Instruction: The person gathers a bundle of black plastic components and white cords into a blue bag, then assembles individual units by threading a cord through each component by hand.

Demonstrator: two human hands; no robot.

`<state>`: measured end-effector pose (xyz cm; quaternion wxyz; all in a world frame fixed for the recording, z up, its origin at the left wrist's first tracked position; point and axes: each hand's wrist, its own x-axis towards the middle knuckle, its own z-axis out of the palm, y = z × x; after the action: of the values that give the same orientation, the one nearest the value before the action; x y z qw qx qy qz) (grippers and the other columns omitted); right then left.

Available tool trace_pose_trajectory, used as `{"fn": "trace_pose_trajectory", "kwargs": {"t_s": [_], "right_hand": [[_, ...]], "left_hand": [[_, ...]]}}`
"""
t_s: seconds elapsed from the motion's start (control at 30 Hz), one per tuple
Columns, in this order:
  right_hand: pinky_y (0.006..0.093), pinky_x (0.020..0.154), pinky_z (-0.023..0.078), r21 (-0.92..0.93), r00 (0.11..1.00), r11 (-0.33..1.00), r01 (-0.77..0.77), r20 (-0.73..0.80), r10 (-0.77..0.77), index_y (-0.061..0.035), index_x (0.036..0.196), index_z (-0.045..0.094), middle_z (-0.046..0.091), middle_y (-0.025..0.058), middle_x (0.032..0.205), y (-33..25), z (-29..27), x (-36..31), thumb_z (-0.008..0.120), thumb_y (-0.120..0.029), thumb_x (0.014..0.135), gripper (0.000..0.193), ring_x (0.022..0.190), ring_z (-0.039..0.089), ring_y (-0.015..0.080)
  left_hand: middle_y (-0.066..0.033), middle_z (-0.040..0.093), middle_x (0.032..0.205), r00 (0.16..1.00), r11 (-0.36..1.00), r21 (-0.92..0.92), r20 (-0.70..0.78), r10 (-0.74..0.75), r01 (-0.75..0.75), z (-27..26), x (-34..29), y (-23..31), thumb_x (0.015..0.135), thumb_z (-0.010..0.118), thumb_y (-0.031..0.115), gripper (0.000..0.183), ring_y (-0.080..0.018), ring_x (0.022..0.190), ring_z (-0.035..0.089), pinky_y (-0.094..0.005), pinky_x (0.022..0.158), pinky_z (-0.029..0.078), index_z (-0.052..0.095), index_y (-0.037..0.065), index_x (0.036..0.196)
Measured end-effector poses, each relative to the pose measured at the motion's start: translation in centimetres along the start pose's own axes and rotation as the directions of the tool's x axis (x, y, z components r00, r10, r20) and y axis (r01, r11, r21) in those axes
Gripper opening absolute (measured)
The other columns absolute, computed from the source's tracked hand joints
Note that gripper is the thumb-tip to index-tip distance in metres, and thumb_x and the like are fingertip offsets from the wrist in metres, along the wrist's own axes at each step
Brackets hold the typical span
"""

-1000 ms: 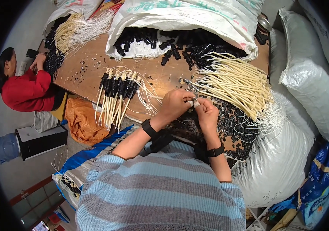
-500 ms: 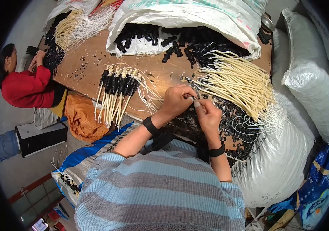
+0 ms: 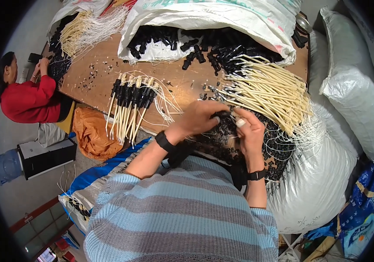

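Over the heap of small black plastic parts [image 3: 278,153], my two hands work close together. My left hand [image 3: 199,118] curls its thumb and forefinger about what looks like a small black plastic part [image 3: 222,114]. Just to its right, my right hand [image 3: 251,130] has its thumb and forefinger pinched; what lies between them is too small to make out. Farther right is a large pile of cream-coloured tubes [image 3: 267,94] with thin white wires [image 3: 307,133]. To the left lies a row of cream tubes fitted with black sockets [image 3: 136,94], their white wires trailing toward my left wrist.
A white woven sack [image 3: 208,15] lies open at the back, black sockets [image 3: 195,54] spilling onto the brown table [image 3: 95,83]. Stuffed white sacks [image 3: 313,187] crowd the right side. At far left sits a person in red [image 3: 29,96], near an orange bag [image 3: 93,135].
Both hands have shifted slightly right and drawn apart at the fingertips. My right hand has turned more upright. The tube piles look the same.
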<state>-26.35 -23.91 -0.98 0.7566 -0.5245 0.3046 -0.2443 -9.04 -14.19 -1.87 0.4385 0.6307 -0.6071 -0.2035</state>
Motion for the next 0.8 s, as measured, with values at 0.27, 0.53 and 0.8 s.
{"fn": "trace_pose_trajectory", "kwargs": {"t_s": [0.27,0.53,0.8], "right_hand": [[0.0327,0.043,0.041,-0.839,0.749,-0.058,0.540,0.511,-0.423,-0.0119,0.119,0.065,0.051,0.0067,0.061,0.0,0.6,-0.8,0.064,-0.003,0.074,0.046,0.045,0.051,0.0222],[0.0331,0.046,0.042,-0.722,0.731,0.278,0.634,0.441,-0.520,-0.0104,0.112,0.070,0.053,0.0082,0.061,0.0,1.4,0.0,0.066,-0.002,0.074,0.039,0.046,0.051,0.0208],[0.0218,0.048,0.027,-0.516,0.993,0.856,-0.023,0.087,0.079,-0.0018,0.085,0.066,0.039,-0.0070,0.055,0.0,3.5,0.3,0.074,-0.008,0.080,0.011,0.052,0.033,0.0033]], "left_hand": [[-0.0173,0.068,0.086,0.955,0.959,-0.033,0.110,-0.276,0.281,-0.4,-0.6,0.4,0.068,0.064,0.005,0.035,-0.0290,0.070,0.064,-0.0351,0.064,0.049,0.069,0.005,0.103],[-0.0124,0.067,0.081,0.963,0.959,0.104,0.023,-0.267,0.264,-1.6,-1.4,1.0,0.069,0.064,0.007,0.027,-0.0301,0.073,0.064,-0.0371,0.063,0.049,0.067,0.006,0.096],[-0.0068,0.059,0.074,0.992,0.915,0.385,-0.001,-0.130,0.120,-0.6,-3.7,1.9,0.066,0.068,0.012,0.024,-0.0304,0.071,0.063,-0.0406,0.058,0.048,0.063,0.012,0.089]]}}
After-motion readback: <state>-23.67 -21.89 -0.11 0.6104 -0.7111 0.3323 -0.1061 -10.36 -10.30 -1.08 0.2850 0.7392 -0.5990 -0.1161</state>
